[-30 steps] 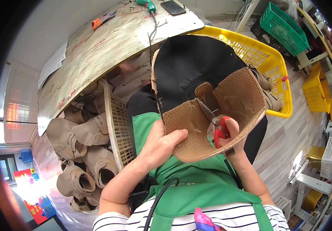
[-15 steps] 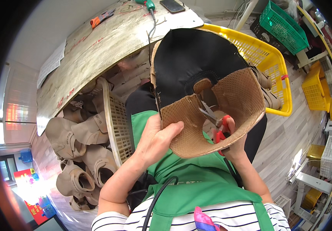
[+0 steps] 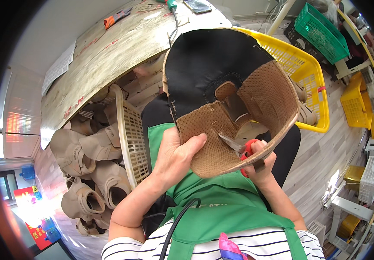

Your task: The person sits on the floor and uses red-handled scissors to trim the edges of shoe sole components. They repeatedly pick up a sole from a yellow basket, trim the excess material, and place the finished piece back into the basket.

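While the left hand (image 3: 176,151) pinches the black-and-tan, mesh-lined shoe upper (image 3: 208,65) above the green cloth apron (image 3: 217,195), the right hand (image 3: 262,167) clasps red-handled metal scissors (image 3: 234,147) inside, seams sewn, I'd judge, but pale thread ends (image 3: 214,125) remaining.

The upper (image 3: 200,65) is black, then tan in a fine dotted pattern. The scissors (image 3: 233,144) are red and silver. The apron (image 3: 221,216) is green, the shirt (image 3: 269,234) white with thin dark stripes. The shoes (image 3: 76,149) are beige, the basket (image 3: 323,110) yellow, the bench (image 3: 109,60) pale, streaked red. The glove (image 3: 116,18), hard to judge from here, seems orange and grey.
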### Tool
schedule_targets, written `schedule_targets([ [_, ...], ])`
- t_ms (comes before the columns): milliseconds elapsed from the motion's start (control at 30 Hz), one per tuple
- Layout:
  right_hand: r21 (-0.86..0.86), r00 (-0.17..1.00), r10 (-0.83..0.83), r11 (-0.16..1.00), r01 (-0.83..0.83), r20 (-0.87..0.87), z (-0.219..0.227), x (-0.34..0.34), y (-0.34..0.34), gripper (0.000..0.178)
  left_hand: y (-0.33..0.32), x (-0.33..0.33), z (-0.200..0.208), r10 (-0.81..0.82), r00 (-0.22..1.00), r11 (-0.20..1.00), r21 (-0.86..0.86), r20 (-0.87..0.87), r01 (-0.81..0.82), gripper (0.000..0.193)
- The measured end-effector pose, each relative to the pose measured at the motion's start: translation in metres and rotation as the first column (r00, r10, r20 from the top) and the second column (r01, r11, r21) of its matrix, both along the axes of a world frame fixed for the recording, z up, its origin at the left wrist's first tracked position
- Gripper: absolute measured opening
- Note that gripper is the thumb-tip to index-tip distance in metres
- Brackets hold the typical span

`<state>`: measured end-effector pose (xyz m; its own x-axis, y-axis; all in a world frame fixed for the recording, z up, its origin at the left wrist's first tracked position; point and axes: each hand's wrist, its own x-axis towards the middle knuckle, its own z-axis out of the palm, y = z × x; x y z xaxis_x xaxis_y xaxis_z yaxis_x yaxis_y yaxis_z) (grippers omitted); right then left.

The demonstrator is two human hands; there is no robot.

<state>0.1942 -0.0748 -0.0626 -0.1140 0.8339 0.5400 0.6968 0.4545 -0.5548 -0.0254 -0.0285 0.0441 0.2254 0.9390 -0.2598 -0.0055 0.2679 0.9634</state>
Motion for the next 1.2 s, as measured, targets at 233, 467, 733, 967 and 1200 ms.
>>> schedule_targets([
  [233, -0.286, 0.985, 0.015, 0.956, -0.064, -0.171, -0.008, 0.025, -0.001, 0.040, 0.001, -0.008, 0.002, -0.040, 0.999, 0.999, 0.010, 0.034, 0.040, 0.024],
  [467, -0.129, 0.984, 0.025, 0.991, -0.047, -0.174, -0.015, 0.022, 0.011, 0.026, -0.001, -0.012, -0.001, 0.006, 0.991, 0.997, -0.082, 0.131, 0.005, 0.026],
  [733, -0.253, 0.992, 0.026, 0.966, -0.057, -0.126, -0.006, 0.024, 0.007, 0.018, -0.001, -0.013, -0.003, -0.001, 0.986, 0.996, -0.083, 0.165, 0.015, 0.026],
  [967, -0.433, 0.930, -0.351, 0.826, 0.362, 0.109, -0.004, 0.067, 0.003, 0.014, 0.014, -0.025, -0.023, 0.236, 0.881, 0.629, 0.755, -0.411, 0.184, 0.030],
  [1200, -0.295, 0.967, -0.060, 0.955, -0.017, -0.249, 0.017, 0.036, -0.004, 0.035, 0.049, -0.007, -0.090, 0.282, 0.743, 0.690, 0.667, -0.607, 0.283, 0.036],
])
